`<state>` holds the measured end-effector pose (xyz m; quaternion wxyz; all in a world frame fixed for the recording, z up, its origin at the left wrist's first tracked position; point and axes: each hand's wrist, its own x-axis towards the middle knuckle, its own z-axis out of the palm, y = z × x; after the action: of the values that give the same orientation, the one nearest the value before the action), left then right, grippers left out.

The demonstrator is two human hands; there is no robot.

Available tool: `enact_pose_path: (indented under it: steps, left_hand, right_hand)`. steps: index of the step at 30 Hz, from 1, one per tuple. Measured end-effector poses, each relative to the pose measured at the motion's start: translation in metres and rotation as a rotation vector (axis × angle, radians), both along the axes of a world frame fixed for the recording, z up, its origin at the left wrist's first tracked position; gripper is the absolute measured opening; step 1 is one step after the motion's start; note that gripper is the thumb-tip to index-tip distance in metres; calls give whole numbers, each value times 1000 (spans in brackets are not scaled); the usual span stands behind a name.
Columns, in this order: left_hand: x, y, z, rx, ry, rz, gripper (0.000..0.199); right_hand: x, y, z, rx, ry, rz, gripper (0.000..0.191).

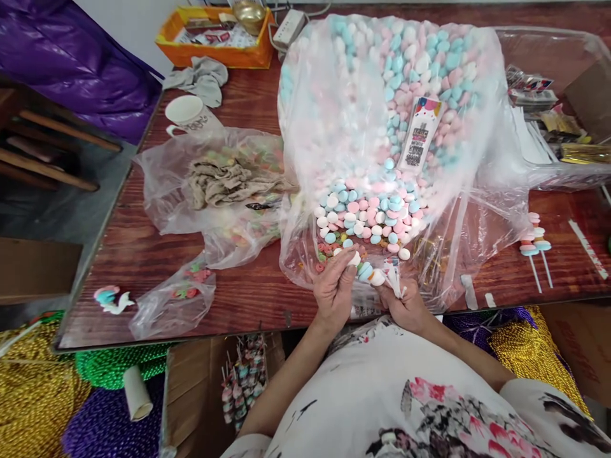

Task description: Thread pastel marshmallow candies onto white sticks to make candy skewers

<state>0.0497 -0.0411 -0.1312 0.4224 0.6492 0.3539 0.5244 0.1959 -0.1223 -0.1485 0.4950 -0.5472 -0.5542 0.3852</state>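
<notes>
My left hand [335, 287] is closed, pinching a white candy-like piece [354, 258] between thumb and fingers. My right hand [407, 306] is closed around a skewer of pastel candy-like pieces [365, 271], with blue and white pieces pointing toward my left hand. White stick ends or strips [394, 278] show by the right fingers. Just beyond both hands, loose pink, blue and white pieces [367, 213] spill from the mouth of a large see-through bag [329, 127]. Small colourful ring-like bits [324, 251] lie under the bag's near edge.
Two finished-looking skewers [535, 245] lie right. Left are a plastic bag with a brown cloth [229, 181], a small bag [176, 296], a mermaid-tail piece [113, 299] and a mug [191, 117]. An orange box [214, 54] and see-through bin [563, 168] stand behind. Below, a carton [191, 394] holds skewers.
</notes>
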Motion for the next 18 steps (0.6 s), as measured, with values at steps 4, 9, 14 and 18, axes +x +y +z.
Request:
enact_pose_path:
  steps: [4,9,14,18]
  left_hand:
    - [7,-12,-7,-50,16,-28,28]
    - [6,-7,2,-71,-17,-51,30]
    - [7,3,12,-12,82,-103,25]
    - [7,1,12,-67,128,-129,26]
  right_hand:
    - [-3,2,0,52,-20,14,30]
    - [6,8,10,-18,-61,-30,31]
    - [18,1,20,-21,-119,89,23]
    - [43,-20,23,28,-184,-106,20]
